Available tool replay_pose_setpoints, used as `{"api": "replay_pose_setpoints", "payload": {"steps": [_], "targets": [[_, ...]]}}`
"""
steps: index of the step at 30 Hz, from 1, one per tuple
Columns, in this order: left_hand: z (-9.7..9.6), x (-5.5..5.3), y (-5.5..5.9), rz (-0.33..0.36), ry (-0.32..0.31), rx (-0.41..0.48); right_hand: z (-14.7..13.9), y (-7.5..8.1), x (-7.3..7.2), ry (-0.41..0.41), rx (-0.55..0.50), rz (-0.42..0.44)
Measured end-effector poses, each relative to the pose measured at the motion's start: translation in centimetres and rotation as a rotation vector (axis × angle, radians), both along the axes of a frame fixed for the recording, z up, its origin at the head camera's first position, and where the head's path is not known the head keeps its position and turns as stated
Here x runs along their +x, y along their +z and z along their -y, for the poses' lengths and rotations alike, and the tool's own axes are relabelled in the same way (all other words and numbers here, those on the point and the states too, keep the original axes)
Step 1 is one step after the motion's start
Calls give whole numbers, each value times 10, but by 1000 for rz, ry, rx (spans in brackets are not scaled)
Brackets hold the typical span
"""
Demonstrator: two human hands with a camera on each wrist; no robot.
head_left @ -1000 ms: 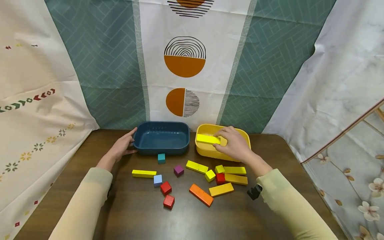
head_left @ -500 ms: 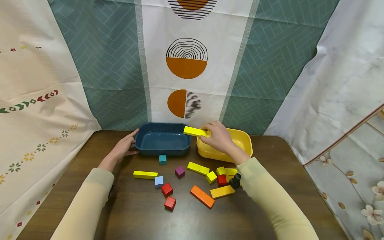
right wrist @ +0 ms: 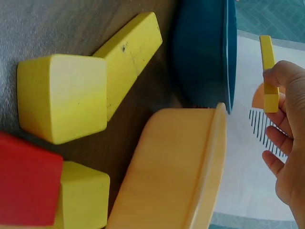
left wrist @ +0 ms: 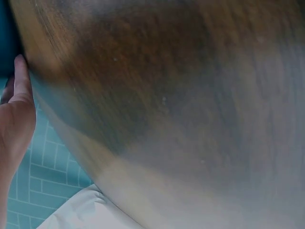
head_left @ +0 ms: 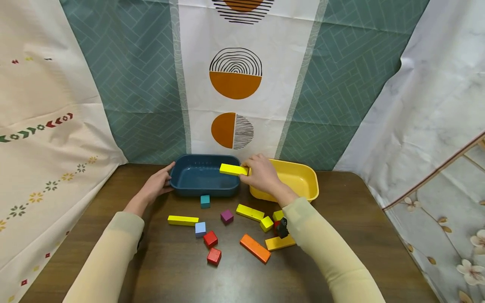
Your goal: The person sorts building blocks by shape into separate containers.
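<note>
My right hand (head_left: 260,172) pinches a long yellow block (head_left: 232,169) between thumb and fingertips. The block is held level over the right part of a dark blue tray (head_left: 238,185), near the yellow tray (head_left: 311,185). In the right wrist view the same yellow block (right wrist: 268,67) sits between thumb and index finger, with the other fingers loosely bent. My left hand (head_left: 154,187) touches the left side of the blue tray, fingers extended along its wall. The left wrist view catches that hand (left wrist: 16,114) at its edge, thumb extended against the tray.
On the brown table (head_left: 170,273) lie another long yellow block (head_left: 183,220), a teal cube (head_left: 205,202), a purple cube (head_left: 227,217), a light blue cube (head_left: 200,229), red cubes (head_left: 214,256), an orange block (head_left: 255,248) and several more yellow blocks. Patterned cloth (head_left: 235,139) hangs behind.
My right hand has lifted the yellow block from over the yellow tray and carried it left to above the blue tray. My left hand stays at the blue tray.
</note>
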State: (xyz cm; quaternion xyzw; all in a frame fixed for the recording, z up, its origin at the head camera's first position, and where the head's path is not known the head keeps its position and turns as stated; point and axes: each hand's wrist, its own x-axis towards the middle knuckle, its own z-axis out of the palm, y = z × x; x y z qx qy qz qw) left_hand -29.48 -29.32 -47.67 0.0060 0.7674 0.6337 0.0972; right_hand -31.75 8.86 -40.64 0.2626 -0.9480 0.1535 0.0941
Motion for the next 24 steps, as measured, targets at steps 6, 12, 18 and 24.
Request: {"api": "replay_pose_setpoints", "payload": {"steps": [6,12,18,24], "targets": [[0,-1,-2,-18,9,-18,8,-5,-2,-15,12,13],[-2,0,-1,-17,6,-35,16,-7,-4,-26,25,36],[-7,8,14,18,-6,6,13,-3,2,-29,-45,63],[-1,1,-4,-20,7,-26,-4,6,7,-35,-117,35]]}}
